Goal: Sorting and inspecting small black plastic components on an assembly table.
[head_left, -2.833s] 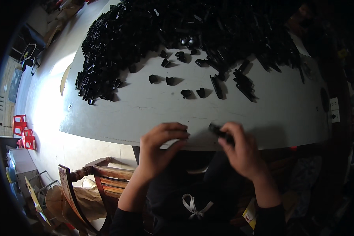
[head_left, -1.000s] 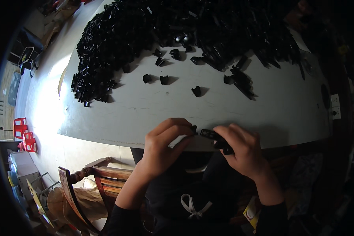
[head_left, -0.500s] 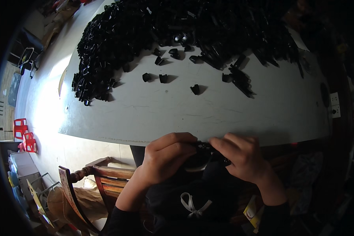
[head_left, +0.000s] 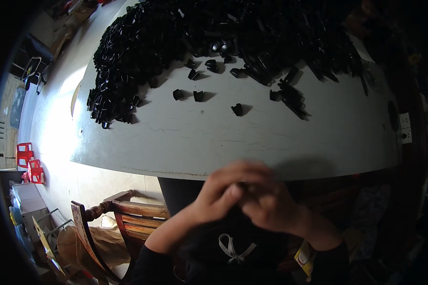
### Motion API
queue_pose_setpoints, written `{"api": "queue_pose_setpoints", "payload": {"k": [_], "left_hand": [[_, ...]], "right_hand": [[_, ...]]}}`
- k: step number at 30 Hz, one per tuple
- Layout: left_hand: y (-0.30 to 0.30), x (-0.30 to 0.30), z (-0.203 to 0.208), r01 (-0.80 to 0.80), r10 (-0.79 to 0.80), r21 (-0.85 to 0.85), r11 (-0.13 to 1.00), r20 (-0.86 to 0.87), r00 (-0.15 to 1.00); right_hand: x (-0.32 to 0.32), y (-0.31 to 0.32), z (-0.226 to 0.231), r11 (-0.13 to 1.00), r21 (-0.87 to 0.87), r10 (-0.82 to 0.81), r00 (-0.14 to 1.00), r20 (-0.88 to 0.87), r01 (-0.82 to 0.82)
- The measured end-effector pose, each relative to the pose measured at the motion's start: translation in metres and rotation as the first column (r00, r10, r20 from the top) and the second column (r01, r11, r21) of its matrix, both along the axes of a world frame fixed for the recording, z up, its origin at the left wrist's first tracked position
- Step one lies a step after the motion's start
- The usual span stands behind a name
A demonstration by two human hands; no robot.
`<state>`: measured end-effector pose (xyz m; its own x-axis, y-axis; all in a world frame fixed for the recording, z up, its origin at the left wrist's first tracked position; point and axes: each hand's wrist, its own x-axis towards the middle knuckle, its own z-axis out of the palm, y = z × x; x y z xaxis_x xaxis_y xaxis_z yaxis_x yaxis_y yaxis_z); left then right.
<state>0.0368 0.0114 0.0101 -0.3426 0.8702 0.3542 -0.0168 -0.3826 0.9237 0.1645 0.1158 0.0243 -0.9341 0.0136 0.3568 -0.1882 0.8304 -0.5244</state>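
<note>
My left hand (head_left: 219,194) and my right hand (head_left: 272,207) are together just past the table's near edge, in front of my dark clothing. The fingers of both are curled inward and overlap, and the right ones are smeared by motion. A sliver of something dark (head_left: 243,184) shows between them; its shape is hidden by the fingers. Beyond, on the pale table (head_left: 152,147), several small black plastic caps lie apart, among them one cap (head_left: 237,109) closest to my hands. A bundle of long black plastic pieces (head_left: 292,100) lies to its right.
A large heap of black plastic parts (head_left: 142,42) covers the far side of the table. A wooden chair (head_left: 138,216) stands at the lower left, with red stools (head_left: 25,155) farther left on the floor. A wall socket (head_left: 404,128) is at the right.
My hands have come closer together, the left moving right and the right moving left, so they now overlap. The black piece seen between them before is mostly covered. The parts on the table stay put.
</note>
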Motion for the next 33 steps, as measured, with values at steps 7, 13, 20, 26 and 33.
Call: {"api": "queue_pose_setpoints", "payload": {"k": [7,13,20,26,33], "left_hand": [[0.064,-0.036,-0.004,-0.688,0.367,-0.233,0.688,-0.706,0.606],[0.067,-0.053,-0.029,-0.695,0.189,-0.118,0.709,-0.918,0.348],[0.015,-0.033,-0.014,-0.390,0.239,-0.269,0.880,-0.458,0.856],[-0.011,-0.016,0.011,-0.339,0.215,-0.240,0.910,-0.426,0.879],[-0.012,-0.011,0.014,-0.237,0.133,-0.193,0.952,-0.437,0.890]], "right_hand": [[-0.016,0.103,-0.004,0.654,0.356,-0.730,0.680,0.067,0.667],[-0.022,0.099,-0.015,0.660,0.481,-0.713,0.682,0.160,0.577],[0.011,0.054,-0.013,0.893,-0.160,-0.420,0.906,0.043,0.421],[0.009,0.038,0.023,0.960,-0.099,-0.263,0.965,0.021,0.264],[0.013,0.037,0.028,0.977,-0.038,-0.206,0.977,0.050,0.208]]}}
